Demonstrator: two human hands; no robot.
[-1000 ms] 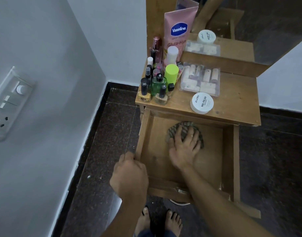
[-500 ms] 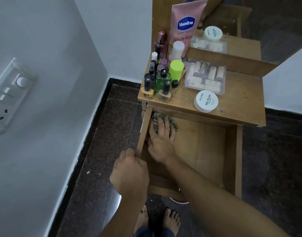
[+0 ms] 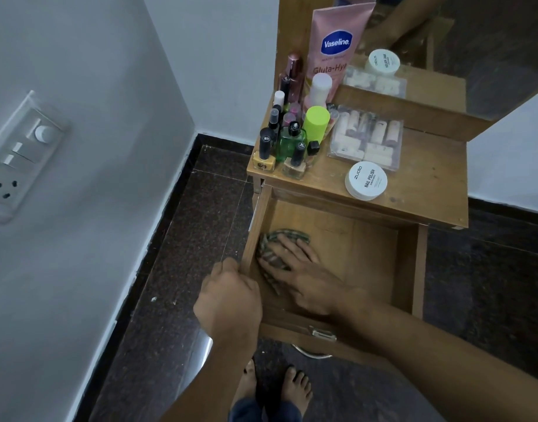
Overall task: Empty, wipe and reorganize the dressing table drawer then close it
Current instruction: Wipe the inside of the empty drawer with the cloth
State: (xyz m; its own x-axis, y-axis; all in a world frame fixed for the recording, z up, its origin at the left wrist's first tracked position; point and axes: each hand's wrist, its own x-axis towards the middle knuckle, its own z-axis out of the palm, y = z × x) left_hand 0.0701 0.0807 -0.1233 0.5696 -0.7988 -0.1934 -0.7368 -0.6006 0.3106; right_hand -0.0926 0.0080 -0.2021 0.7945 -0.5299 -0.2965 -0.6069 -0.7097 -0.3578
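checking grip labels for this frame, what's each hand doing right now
Left hand: closed, gripping the left wall of the drawer.
Right hand: open, fingers flat, pressing the checked cloth onto the drawer floor.

You are in a home, at the dressing corner of a room. A wooden dressing table [image 3: 429,178] with a mirror [image 3: 490,41] sits against white painted walls. Its surface carries a Vaseline lotion tube [image 3: 337,41], nail polish bottles [image 3: 264,153] and a white tub labelled nail polish [image 3: 365,180]. A switch plate [image 3: 21,153] is on the wall, and your bare feet [image 3: 295,388] stand on dark polished floor tiles [image 3: 185,239].
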